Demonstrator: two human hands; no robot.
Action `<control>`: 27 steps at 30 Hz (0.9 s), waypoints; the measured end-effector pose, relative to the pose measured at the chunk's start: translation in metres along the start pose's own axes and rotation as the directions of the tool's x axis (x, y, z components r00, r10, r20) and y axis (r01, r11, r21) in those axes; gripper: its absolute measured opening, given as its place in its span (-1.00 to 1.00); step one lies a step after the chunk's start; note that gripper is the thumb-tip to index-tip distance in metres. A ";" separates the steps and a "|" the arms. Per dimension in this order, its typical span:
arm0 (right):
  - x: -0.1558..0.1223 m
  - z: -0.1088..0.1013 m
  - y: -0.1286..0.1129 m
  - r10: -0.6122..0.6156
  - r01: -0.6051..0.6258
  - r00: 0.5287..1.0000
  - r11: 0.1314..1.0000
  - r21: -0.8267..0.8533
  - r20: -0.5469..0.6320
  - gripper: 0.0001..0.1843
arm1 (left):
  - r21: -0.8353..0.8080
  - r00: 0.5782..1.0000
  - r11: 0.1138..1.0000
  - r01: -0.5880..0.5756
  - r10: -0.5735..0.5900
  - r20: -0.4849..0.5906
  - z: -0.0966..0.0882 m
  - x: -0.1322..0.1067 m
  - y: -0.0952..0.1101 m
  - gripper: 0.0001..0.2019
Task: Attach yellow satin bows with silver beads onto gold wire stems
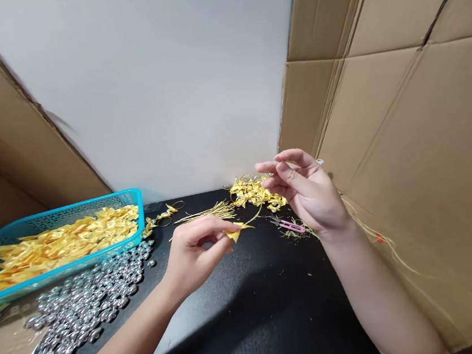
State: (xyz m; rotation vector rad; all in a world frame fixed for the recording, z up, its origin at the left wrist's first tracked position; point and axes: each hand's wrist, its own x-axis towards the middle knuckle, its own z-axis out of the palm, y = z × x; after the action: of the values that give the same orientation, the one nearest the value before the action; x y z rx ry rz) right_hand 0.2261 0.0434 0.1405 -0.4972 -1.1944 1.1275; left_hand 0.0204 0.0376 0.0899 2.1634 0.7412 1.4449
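Note:
My left hand (199,246) pinches a small yellow ribbon bow (234,232) between thumb and fingers, a little above the black table (254,305). A thin gold cord (254,215) runs from the bow up toward my right hand (306,192). That hand is raised to the right with its fingers curled and pinched together; the cord's end seems to lie in them, though I cannot make it out clearly. Behind both hands lies a heap of finished yellow bows (256,192).
A turquoise basket (136,217) full of yellow bows stands at the left, with a spread of silver bells (88,299) in front of it. Gold cords (208,212) and pink snips (290,227) lie on the table. Cardboard walls (407,152) close both sides.

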 end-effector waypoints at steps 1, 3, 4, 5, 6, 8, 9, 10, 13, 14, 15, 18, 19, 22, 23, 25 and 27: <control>-0.001 0.001 -0.001 -0.009 0.008 1.000 1.000 0.003 0.008 -0.86 | -0.052 0.999 0.998 0.040 -0.039 0.021 0.000 0.000 0.001 -0.77; -0.002 0.003 -0.003 -0.021 0.020 1.000 1.000 0.014 0.004 -0.85 | -0.149 0.990 0.979 0.136 -0.129 0.059 0.001 0.000 0.003 -0.83; -0.003 0.003 -0.004 -0.021 0.021 1.000 1.000 0.018 -0.003 -0.85 | -0.186 0.980 0.963 0.194 -0.183 0.076 0.001 0.000 0.004 -0.86; -0.004 0.004 -0.005 -0.020 0.021 1.000 1.000 0.019 -0.011 -0.84 | -0.213 0.966 0.943 0.255 -0.240 0.094 0.000 0.000 0.005 -0.87; -0.005 0.005 -0.006 -0.019 0.020 1.000 1.000 0.016 -0.016 -0.84 | -0.233 0.949 0.921 0.313 -0.296 0.106 0.000 0.001 0.006 -0.88; -0.006 0.006 -0.007 -0.019 0.019 1.000 1.000 0.008 -0.010 -0.86 | -0.242 0.910 0.877 0.416 -0.401 0.111 0.000 0.002 0.008 -0.90; -0.007 0.006 -0.007 -0.020 0.020 1.000 1.000 0.004 0.000 -0.87 | -0.236 0.891 0.860 0.453 -0.441 0.107 0.001 0.003 0.008 -0.89; -0.008 0.007 -0.007 -0.023 0.023 1.000 1.000 -0.001 0.014 -0.89 | -0.229 0.878 0.848 0.479 -0.469 0.101 0.001 0.003 0.007 -0.88; -0.010 0.007 -0.006 -0.038 0.040 0.998 0.999 -0.025 0.055 -0.94 | -0.210 0.847 0.821 0.530 -0.524 0.088 0.003 0.004 0.003 -0.85; -0.010 0.007 -0.005 -0.044 0.046 0.997 0.998 -0.040 0.062 -0.95 | -0.216 0.842 0.815 0.537 -0.533 0.080 0.003 0.004 0.001 -0.84; -0.010 0.007 -0.005 -0.047 0.051 0.997 0.997 -0.058 0.065 -0.96 | -0.225 0.839 0.811 0.540 -0.540 0.069 0.003 0.004 -0.002 -0.83; -0.011 0.007 -0.004 -0.034 0.043 0.997 0.990 -0.134 0.069 -0.96 | -0.240 0.837 0.809 0.537 -0.545 0.035 0.000 0.003 -0.009 -0.74; -0.011 0.007 -0.004 -0.025 0.036 0.997 0.987 -0.159 0.074 -0.96 | -0.227 0.842 0.817 0.530 -0.538 0.027 -0.002 0.003 -0.011 -0.72; -0.011 0.008 -0.004 -0.008 0.027 0.997 0.973 -0.229 0.083 -0.94 | -0.037 0.867 0.866 0.499 -0.498 0.019 -0.007 0.004 -0.016 -0.71; -0.011 0.008 -0.003 0.000 0.022 0.996 0.966 -0.257 0.084 -0.94 | 0.070 0.871 0.872 0.484 -0.488 0.058 -0.008 0.004 -0.017 -0.72; -0.010 0.010 0.002 0.039 -0.007 0.995 0.945 -0.327 0.090 -0.96 | 0.272 0.838 0.854 0.444 -0.503 0.210 -0.010 0.005 -0.021 -0.74; -0.009 0.011 0.010 0.102 -0.051 0.989 0.916 -0.398 0.106 -0.97 | 0.393 0.742 0.819 0.417 -0.557 0.373 -0.013 0.006 -0.027 -0.74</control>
State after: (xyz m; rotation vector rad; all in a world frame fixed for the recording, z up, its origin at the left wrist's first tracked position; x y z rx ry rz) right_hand 0.2121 0.0372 0.1324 -0.7958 -1.5355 0.9951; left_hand 0.0049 0.0625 0.0821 2.1532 1.2674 0.5215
